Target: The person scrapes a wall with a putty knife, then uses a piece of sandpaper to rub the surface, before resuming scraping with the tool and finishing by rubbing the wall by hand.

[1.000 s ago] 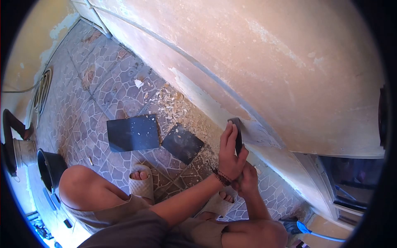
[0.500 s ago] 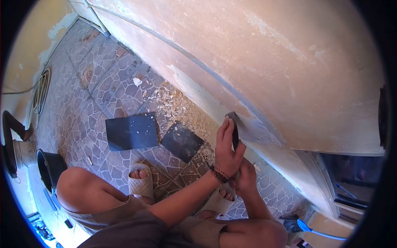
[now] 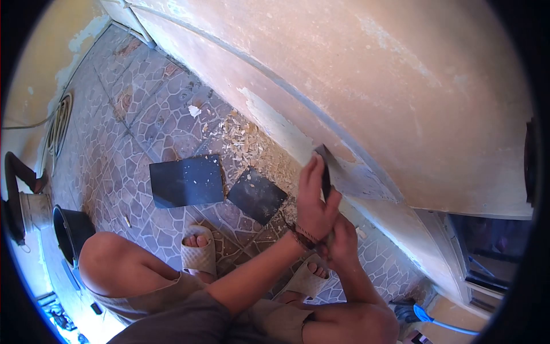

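Observation:
A scraper [image 3: 326, 179] with a dark, flat blade has its edge against the lower part of the wall [image 3: 286, 120], where a strip of paint is stripped to a pale surface. My left hand [image 3: 315, 200], with a braided bracelet at the wrist, presses its fingers along the blade, thumb on the other side. Just behind it, my right hand [image 3: 342, 241] is closed around the handle, which is mostly hidden. Paint flakes [image 3: 246, 143] lie heaped on the floor along the wall.
Two dark flat tiles [image 3: 186, 182] [image 3: 258, 196] lie on the stone-patterned floor [image 3: 114, 166], dusted with flakes. At left are a black bucket [image 3: 71, 232] and a coiled hose [image 3: 59, 123]. A window frame [image 3: 447, 246] and a blue-headed tool [image 3: 423, 313] are at right.
Both hands and the scraper have shifted slightly up along the wall, the blade tip a little higher. The whole view has moved slightly.

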A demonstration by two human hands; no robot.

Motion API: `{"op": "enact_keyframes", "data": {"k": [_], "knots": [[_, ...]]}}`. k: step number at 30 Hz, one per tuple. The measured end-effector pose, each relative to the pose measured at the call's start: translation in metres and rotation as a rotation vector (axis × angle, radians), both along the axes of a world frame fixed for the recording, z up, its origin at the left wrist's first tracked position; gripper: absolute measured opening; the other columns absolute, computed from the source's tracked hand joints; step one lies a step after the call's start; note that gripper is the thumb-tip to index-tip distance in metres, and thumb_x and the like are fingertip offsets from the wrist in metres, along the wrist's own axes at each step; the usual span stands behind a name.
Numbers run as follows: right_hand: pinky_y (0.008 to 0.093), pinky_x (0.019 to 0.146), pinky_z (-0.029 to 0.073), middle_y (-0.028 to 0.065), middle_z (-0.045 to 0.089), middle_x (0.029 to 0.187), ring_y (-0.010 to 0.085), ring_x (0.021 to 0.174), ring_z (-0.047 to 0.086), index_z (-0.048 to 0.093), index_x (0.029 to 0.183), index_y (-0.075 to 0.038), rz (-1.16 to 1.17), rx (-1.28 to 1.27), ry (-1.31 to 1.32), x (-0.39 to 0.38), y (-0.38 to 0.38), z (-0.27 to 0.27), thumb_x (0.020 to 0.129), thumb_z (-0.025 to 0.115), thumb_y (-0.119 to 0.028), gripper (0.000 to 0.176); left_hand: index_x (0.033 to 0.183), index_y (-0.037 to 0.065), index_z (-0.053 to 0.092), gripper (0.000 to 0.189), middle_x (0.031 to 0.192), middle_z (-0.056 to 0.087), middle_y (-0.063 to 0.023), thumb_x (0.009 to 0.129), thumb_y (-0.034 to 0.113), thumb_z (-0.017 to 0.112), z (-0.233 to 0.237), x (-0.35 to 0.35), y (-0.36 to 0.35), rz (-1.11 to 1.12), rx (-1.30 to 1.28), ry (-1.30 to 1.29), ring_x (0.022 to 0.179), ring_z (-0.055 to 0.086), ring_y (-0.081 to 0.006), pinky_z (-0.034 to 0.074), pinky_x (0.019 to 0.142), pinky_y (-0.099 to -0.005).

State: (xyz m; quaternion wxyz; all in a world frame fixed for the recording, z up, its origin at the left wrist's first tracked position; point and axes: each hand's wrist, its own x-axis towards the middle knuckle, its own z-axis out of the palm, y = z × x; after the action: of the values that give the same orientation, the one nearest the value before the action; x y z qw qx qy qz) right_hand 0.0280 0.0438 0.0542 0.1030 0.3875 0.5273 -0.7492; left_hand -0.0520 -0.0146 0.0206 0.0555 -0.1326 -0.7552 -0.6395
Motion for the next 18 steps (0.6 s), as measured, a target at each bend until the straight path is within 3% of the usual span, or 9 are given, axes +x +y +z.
{"op": "enact_keyframes", "data": {"k": [10,18], "knots": [[0.0225,0.03,0.029,0.0015,0.047,0.055,0.0082,0.035,0.04,0.051,0.084,-0.005,0.025,-0.04,0.103,-0.06,-0.034,0.002,0.094,0.034,-0.038,0.039,0.124,-0.007,0.04,0.053,0.115,0.046,-0.0208,0.072,0.002,0.052,0.0,-0.057,-0.03,0.06,-0.001,0.04,0.108,0.048,-0.0325,0.037,0.094,-0.0382],[0.023,0.028,0.03,0.0021,0.047,0.055,0.0084,0.033,0.039,0.051,0.099,-0.004,-0.011,-0.026,0.069,-0.029,-0.022,-0.012,0.094,0.032,-0.037,0.038,0.125,-0.006,0.038,0.056,0.12,0.045,-0.0244,0.074,0.007,0.054,-0.002,-0.032,-0.02,0.033,0.019,0.045,0.115,0.043,-0.0372,0.034,0.097,-0.0391]]}}
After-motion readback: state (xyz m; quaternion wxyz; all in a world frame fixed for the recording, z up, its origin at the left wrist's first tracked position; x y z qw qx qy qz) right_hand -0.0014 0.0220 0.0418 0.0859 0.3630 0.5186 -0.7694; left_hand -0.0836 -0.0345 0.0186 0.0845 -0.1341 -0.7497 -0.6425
